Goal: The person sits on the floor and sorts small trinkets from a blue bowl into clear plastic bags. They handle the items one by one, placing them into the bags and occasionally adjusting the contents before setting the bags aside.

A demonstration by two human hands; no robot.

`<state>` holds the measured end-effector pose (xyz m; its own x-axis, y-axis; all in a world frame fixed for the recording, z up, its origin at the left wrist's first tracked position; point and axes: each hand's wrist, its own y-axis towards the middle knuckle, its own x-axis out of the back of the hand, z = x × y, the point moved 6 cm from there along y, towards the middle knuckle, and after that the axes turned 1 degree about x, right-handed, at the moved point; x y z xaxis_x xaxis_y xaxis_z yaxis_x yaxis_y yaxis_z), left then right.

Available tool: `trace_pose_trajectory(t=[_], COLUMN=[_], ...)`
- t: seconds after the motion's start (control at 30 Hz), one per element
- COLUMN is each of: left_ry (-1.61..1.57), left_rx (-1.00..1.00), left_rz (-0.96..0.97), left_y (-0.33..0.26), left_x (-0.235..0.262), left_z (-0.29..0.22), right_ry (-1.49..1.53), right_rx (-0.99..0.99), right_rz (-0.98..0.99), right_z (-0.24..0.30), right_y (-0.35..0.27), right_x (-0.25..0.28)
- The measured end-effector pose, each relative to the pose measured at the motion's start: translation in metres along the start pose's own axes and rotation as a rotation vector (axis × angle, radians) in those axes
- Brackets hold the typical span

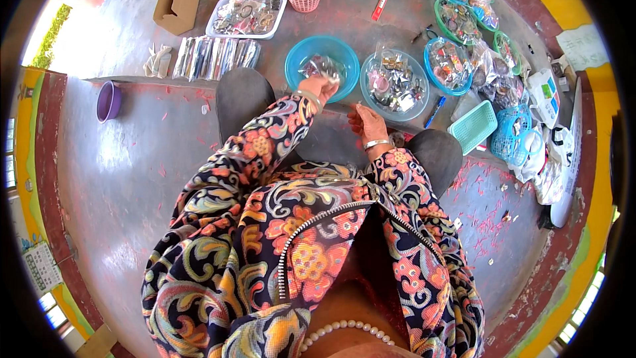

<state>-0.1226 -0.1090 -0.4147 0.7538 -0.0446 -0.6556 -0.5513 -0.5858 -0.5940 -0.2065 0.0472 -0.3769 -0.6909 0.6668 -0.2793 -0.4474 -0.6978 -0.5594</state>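
Note:
My left hand (320, 87) reaches over the near rim of a blue plastic basin (291, 59). Its fingers are closed on a clear plastic packet (330, 70), whose contents are too small to make out. My right hand (368, 124) is held below the gap between this basin and a clear bluish bowl (421, 73). The fingers of that hand are curled in, and whatever may be between them is hidden. Many small mixed trinkets (396, 85), some metallic and one a pink ring shape, fill the clear bowl.
Left of the basin lie a row of flat packets (215, 58), pale gloves (158, 61), a carton (177, 8) and a white tray (281, 21). Rightward are a blue pen (435, 112), a green basket (474, 127) and several filled bowls. A purple bucket (108, 102) stands on the floor.

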Motion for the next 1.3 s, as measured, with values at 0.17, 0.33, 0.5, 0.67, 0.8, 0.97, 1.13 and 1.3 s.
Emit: trace_pose_trajectory(t=[0.17, 0.33, 0.5, 0.67, 0.8, 0.97, 1.13, 1.3], left_ry=[0.303, 0.437, 0.347, 0.343, 0.478, 0.625, 0.761, 0.796], left_rx=[0.294, 0.246, 0.191, 0.170, 0.201, 0.296, 0.198, 0.261], left_rz=[-0.213, -0.178, -0.026, 0.209, 0.336, 0.136, 0.182, 0.196], left_y=[0.013, 0.004, -0.005, -0.087, -0.137, -0.134, -0.117, -0.114], left_x=[0.022, 0.017, -0.007, -0.058, -0.044, 0.006, 0.006, 0.007], left_z=[0.018, 0.034, 0.001, -0.040, -0.038, -0.007, -0.005, 0.003], right_ry=[-0.028, -0.041, -0.338, -0.350, -0.106, -0.048, -0.089, -0.050], right_rx=[-0.008, 0.004, 0.090, 0.087, 0.077, 0.053, 0.128, 0.172], right_rz=[-0.014, -0.023, -0.153, -0.307, -0.413, -0.356, -0.390, -0.464], right_z=[-0.005, -0.005, 0.001, 0.015, 0.016, 0.010, 0.015, 0.016], right_y=[0.002, 0.009, 0.028, 0.074, 0.106, 0.128, 0.131, 0.127], right_x=[0.003, 0.007, 0.023, 0.058, 0.087, 0.099, 0.104, 0.107])
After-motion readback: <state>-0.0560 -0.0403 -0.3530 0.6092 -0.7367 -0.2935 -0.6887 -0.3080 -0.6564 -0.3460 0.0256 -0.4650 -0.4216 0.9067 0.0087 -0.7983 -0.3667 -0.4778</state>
